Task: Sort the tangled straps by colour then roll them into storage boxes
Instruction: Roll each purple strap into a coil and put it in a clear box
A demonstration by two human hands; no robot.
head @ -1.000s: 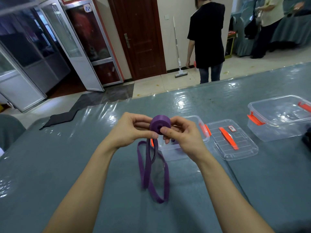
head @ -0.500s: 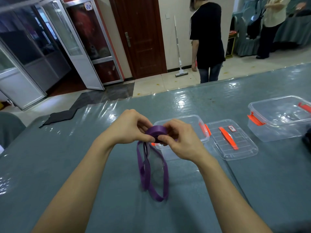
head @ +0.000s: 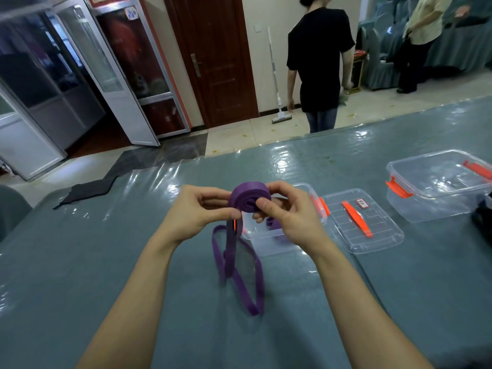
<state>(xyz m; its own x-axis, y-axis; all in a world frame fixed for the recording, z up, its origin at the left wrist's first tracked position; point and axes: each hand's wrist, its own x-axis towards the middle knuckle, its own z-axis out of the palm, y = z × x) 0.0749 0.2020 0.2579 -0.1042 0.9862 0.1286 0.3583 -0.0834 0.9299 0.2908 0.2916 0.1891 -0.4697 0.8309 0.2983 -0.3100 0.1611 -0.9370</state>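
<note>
Above the grey-green table [head: 106, 262], our left hand [head: 197, 213] pinches the purple strap [head: 247, 199] where its limp tail leaves the coil. Our right hand [head: 291, 218] clamps the coil's flat faces, likely the surest hold on soft, light webbing, beside the open box [head: 269, 247].

The left forearm [head: 133, 288] and right forearm [head: 351, 291] are bare from the lower edge of the view to the wrists, smooth and slender, narrowing toward each grip. The left grip [head: 197, 213] and right grip [head: 291, 218] are bare too. The right thumb's nail is short and rounded.
</note>
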